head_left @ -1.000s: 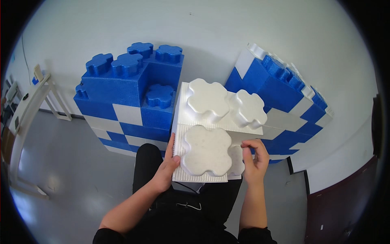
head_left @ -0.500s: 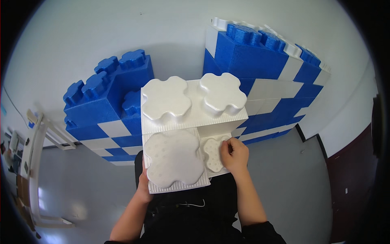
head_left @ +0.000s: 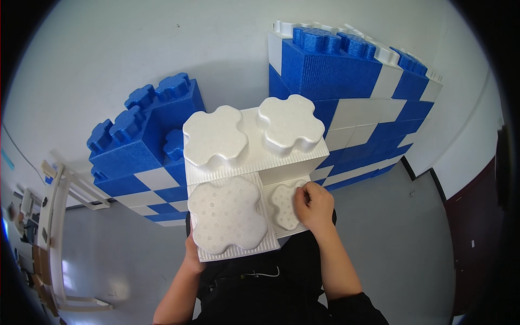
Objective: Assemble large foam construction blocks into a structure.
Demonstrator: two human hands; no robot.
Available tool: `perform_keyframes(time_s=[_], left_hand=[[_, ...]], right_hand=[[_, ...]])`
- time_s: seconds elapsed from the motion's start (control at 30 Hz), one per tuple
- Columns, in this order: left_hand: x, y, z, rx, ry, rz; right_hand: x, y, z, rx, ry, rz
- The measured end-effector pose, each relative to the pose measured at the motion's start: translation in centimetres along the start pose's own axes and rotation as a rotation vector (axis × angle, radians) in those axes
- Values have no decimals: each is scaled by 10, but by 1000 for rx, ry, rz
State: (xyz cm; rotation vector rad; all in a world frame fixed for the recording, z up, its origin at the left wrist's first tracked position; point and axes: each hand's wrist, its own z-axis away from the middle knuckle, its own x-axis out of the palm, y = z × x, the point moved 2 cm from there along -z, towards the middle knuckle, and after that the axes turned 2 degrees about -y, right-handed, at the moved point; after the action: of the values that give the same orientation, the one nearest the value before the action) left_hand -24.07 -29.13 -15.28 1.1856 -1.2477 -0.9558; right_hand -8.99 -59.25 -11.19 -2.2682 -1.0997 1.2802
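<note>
A stack of white blocks is held above the person's dark-clothed lap, with its knobs facing the camera. Its lower left edge is supported by the left hand (mostly hidden, so its finger spread cannot be told). At the lower right, where the blocks are stepped back, a smaller knob is touched by the right hand, whose fingers are curled narrow. Beyond the far edge, a gap is left between the left block wall and the taller right block wall, both blue and white. Grey floor is seen at either side. Near the white table, brown box-like shapes are seen, their contents indistinct.
</note>
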Motion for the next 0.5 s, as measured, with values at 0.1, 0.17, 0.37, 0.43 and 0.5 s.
perform_keyframes(time_s=[0.1,0.17,0.37,0.43,0.5], left_hand=[[-11,-15,-1,-32,-29,90],[-14,-19,-1,-72,-66,220],[-12,-18,-3,-109,-53,210],[-12,-19,-4,-106,-56,221],[-14,-21,-4,-98,-63,218]], right_hand=[[0,-1,0,5,-6,4],[0,-1,0,7,-5,-2],[2,0,1,3,-1,4],[1,0,0,3,-1,3],[0,-1,-1,3,-2,2]])
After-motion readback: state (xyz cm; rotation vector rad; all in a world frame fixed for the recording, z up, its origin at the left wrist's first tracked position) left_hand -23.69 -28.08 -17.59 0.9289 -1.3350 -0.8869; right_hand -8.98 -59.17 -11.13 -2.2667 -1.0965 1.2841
